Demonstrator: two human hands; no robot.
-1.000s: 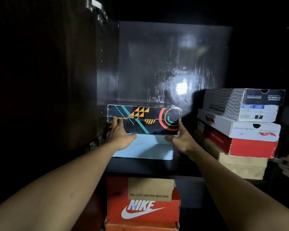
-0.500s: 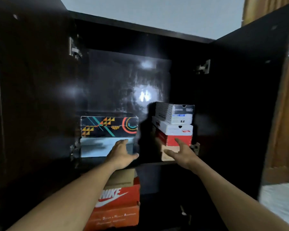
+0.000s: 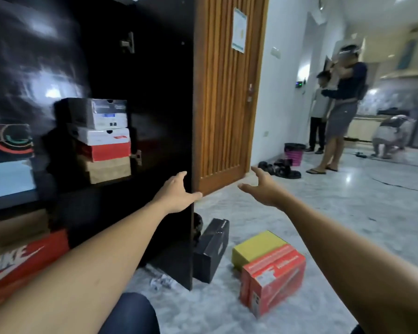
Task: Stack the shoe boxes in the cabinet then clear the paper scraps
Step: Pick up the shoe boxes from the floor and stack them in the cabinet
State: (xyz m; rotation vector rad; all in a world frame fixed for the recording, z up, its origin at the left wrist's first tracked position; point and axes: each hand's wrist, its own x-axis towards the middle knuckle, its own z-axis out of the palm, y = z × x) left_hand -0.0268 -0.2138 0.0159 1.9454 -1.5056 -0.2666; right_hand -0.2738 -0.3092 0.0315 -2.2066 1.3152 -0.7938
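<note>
Both my hands are in the air in front of the open dark cabinet door (image 3: 164,92), holding nothing. My left hand (image 3: 176,191) is spread by the door's edge; my right hand (image 3: 263,189) is spread over the floor. On the cabinet shelf stands a stack of several shoe boxes (image 3: 101,138), beside the patterned black box (image 3: 9,141) on a pale blue box (image 3: 7,177) at the left edge. On the floor lie a red box (image 3: 273,276), a yellow box (image 3: 258,247) and a black box (image 3: 211,249). Paper scraps (image 3: 161,282) lie by the door's foot.
A red Nike box (image 3: 22,259) sits on the lower shelf. A wooden door (image 3: 225,92) stands behind the cabinet door. Sandals (image 3: 279,166) and a pink bin (image 3: 293,154) are by the wall. Two people (image 3: 336,109) stand down the hall; another crouches farther back.
My hands left the patterned box on the shelf and drew back. My view swung right, from the cabinet interior to the door edge, the floor boxes and the hallway.
</note>
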